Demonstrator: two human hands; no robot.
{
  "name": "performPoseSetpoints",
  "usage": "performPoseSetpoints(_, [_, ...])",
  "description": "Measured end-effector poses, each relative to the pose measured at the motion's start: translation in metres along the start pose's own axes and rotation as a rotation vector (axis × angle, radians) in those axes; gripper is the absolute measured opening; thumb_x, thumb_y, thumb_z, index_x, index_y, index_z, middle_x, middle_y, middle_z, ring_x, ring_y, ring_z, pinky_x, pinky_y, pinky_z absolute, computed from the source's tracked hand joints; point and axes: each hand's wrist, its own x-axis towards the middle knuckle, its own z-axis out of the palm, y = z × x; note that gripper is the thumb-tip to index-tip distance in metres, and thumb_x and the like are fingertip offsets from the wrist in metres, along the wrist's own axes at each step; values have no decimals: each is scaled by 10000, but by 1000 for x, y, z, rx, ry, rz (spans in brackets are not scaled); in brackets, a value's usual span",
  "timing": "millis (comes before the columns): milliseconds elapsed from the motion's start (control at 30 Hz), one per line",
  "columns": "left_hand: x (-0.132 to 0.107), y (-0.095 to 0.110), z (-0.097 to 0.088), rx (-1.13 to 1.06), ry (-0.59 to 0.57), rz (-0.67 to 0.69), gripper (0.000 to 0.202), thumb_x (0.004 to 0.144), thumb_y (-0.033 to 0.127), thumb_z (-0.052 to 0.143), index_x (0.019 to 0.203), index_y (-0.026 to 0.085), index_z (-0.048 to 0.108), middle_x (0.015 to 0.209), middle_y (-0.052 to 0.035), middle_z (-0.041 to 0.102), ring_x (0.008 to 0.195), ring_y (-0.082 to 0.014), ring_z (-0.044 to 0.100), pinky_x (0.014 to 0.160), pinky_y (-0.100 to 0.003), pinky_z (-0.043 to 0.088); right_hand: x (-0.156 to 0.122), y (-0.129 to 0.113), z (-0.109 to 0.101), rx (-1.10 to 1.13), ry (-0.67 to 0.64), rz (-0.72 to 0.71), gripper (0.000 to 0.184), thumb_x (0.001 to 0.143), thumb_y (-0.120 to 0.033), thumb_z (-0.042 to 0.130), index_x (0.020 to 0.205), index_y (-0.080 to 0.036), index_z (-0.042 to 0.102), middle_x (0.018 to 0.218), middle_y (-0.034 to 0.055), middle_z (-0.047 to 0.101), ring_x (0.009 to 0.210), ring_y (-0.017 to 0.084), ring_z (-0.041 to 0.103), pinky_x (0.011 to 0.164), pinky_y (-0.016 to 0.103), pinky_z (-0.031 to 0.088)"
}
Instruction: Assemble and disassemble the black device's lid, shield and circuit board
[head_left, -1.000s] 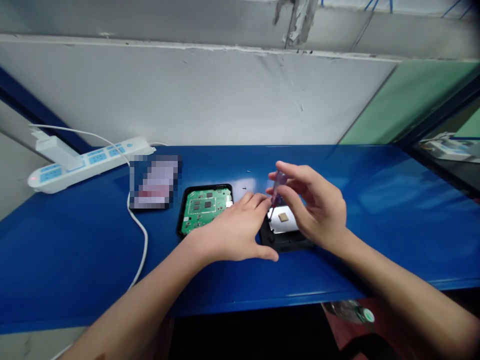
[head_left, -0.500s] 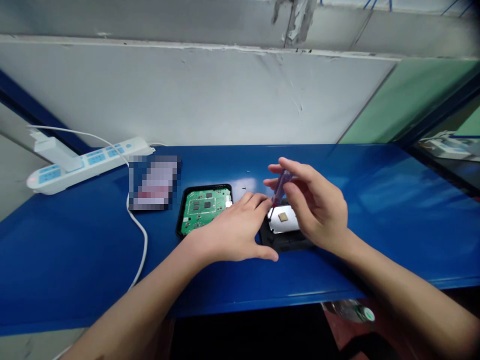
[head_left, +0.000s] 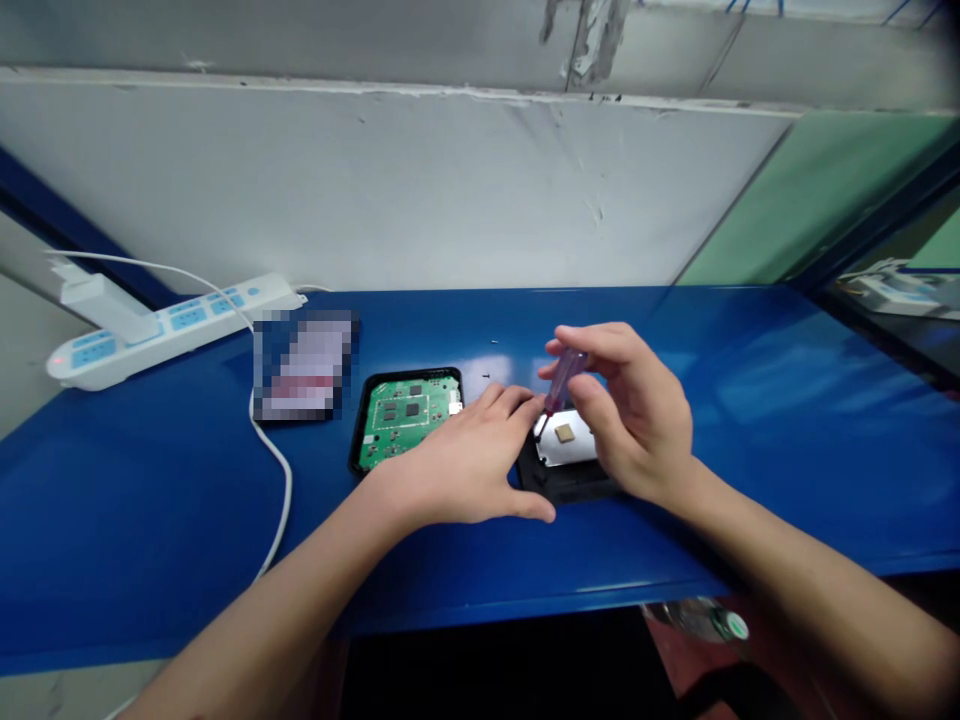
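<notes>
1. My right hand (head_left: 637, 420) pinches a purple screwdriver (head_left: 561, 380), its tip down on the black case (head_left: 566, 482).
2. My left hand (head_left: 465, 465) lies flat and open, fingertips touching the case.
3. The case sits on the blue table (head_left: 750, 450), beside a green board (head_left: 405, 410).

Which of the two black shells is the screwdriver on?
The right-hand shell with the silver plate; the screwdriver tip sits at its corner. The left shell holds a green board.

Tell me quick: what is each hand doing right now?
Left hand: open, flat on the blue bench, fingertips at the black case.
Right hand: closed on a purple screwdriver, tip down at the case.
</notes>
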Motion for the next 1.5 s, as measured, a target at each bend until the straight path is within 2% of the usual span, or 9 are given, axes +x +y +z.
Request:
performPoseSetpoints(167, [0, 1, -1, 3, -7, -3, 913, 752, 610, 774, 1471, 179, 412, 1487, -139, 454, 1384, -377, 382, 1088, -489, 417, -2, -5, 2, 23, -30, 40, 471, 995, -127, 495, 1436, -295, 500, 1282, 60, 663, 1047, 197, 708, 882, 416, 617])
performPoseSetpoints(500, [-1, 2, -1, 6, 6, 11, 866, 744, 599, 785, 1421, 163, 468, 1405, -139, 522, 1313, -360, 457, 1059, -464, 452, 5, 0, 0, -74, 16, -125, 458, 835, -154, 771, 1248, -295, 633, 852, -8, 576, 765, 153, 570, 649, 330, 543])
performPoseSetpoints(667, [-1, 1, -1, 5, 5, 6, 907, 753, 606, 776, 1464, 166, 422, 1460, -137, 475, 1348, -364, 418, 1072, -478, 438, 0, -4, 0, -39, -29, -11, 480, 975, -131, 516, 1427, -291, 518, 1202, 69, 619, 987, 192, 670, 840, 424, 602])
performPoseSetpoints(767, [0, 1, -1, 6, -8, -2, 926, 757, 616, 763, 1482, 168, 401, 1485, -139, 454, 1372, -374, 390, 1078, -483, 428, -1, -3, 2, -27, -44, -1, 574, 978, -91, 483, 1505, -311, 426, 1321, 75, 612, 1049, 197, 683, 875, 421, 612])
performPoseSetpoints(867, [0, 2, -1, 4, -12, -5, 905, 764, 606, 755, 1474, 163, 411, 1463, -139, 468, 1353, -377, 410, 1077, -480, 423, 1, 0, 2, -97, -20, -43, 606, 944, -89, 564, 1493, -319, 447, 1183, 64, 646, 1006, 203, 664, 855, 422, 605])
performPoseSetpoints(1033, [-1, 2, -2, -40, -7, -11, 805, 752, 602, 760, 1394, 200, 486, 1396, -114, 511, 1319, -369, 443, 1055, -487, 442, 1, 5, 4, -134, 53, -92, 556, 864, -198, 746, 1361, -333, 537, 906, 2, 594, 752, 160, 592, 626, 328, 560])
performPoseSetpoints(1200, [-1, 1, 0, -29, -4, -4, 872, 750, 615, 762, 1453, 221, 430, 1463, -116, 477, 1378, -368, 381, 1065, -489, 440, -4, 6, 5, -104, 91, -70, 519, 832, -227, 795, 1284, -307, 554, 911, -14, 692, 647, 131, 629, 619, 314, 575])
performPoseSetpoints(1433, [-1, 3, -3, -10, -16, -13, 924, 767, 621, 750, 1491, 171, 393, 1470, -140, 465, 1360, -372, 406, 1073, -484, 435, -2, -4, 0, -90, -14, -11, 480, 1033, -182, 396, 1496, -303, 434, 1308, 69, 677, 944, 179, 718, 818, 398, 636])
performPoseSetpoints(1500, [-1, 2, -3, -1, -9, -4, 939, 771, 632, 741, 1500, 161, 383, 1468, -147, 463, 1368, -378, 397, 1069, -482, 438, -2, -3, 1, -97, -21, -15, 521, 1027, -169, 412, 1526, -317, 386, 1302, 68, 681, 926, 179, 723, 802, 397, 646])
